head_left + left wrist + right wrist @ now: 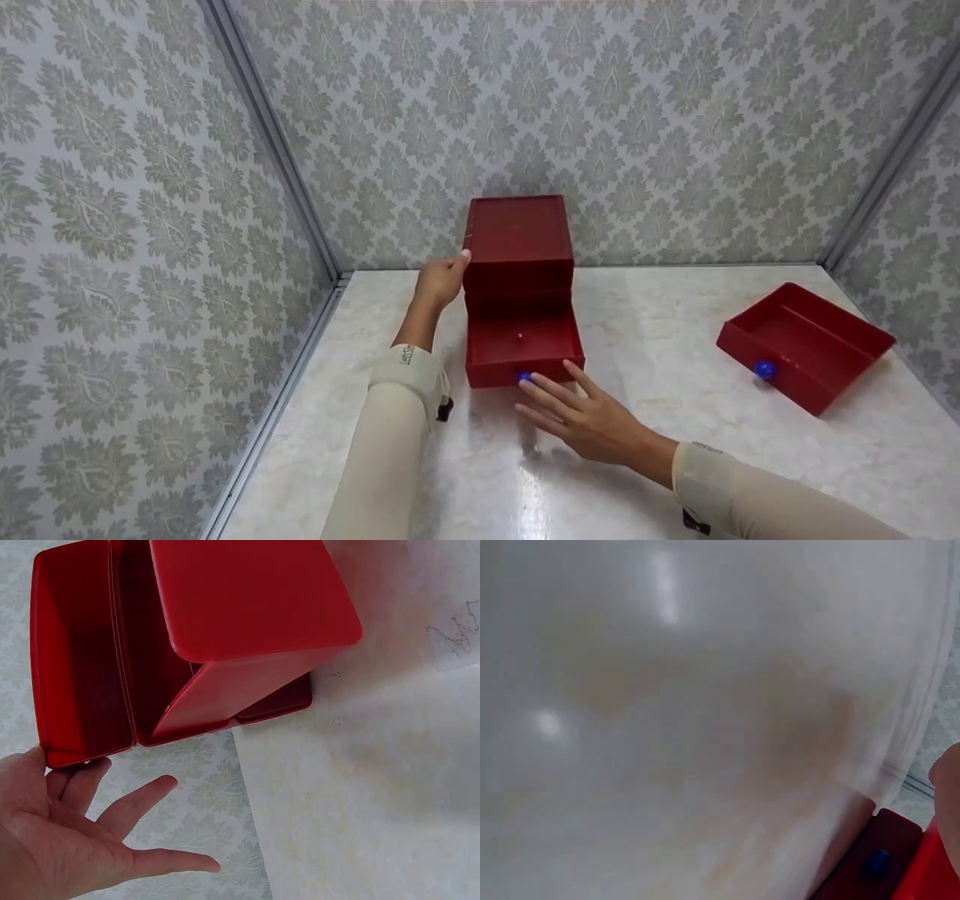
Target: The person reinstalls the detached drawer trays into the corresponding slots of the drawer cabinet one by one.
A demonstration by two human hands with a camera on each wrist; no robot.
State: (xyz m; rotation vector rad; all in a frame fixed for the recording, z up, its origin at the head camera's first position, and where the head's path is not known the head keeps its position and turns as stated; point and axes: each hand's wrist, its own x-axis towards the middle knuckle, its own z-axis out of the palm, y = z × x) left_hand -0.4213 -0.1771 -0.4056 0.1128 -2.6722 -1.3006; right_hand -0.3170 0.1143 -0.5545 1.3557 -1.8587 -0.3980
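A red drawer cabinet stands at the back of the table, its lower drawer pulled out toward me. My left hand grips the cabinet's upper left edge with thumb and nearest fingers; its other fingers spread out in the left wrist view. At the front of the drawer is my right hand, fingers straight and apart. Their tips overlap the blue knob in the head view. In the right wrist view only part of a red drawer front with a blue knob shows beside a digit.
A second red drawer with a blue knob lies loose on the table at the right, its open side up. Patterned walls enclose the pale table at the back and sides.
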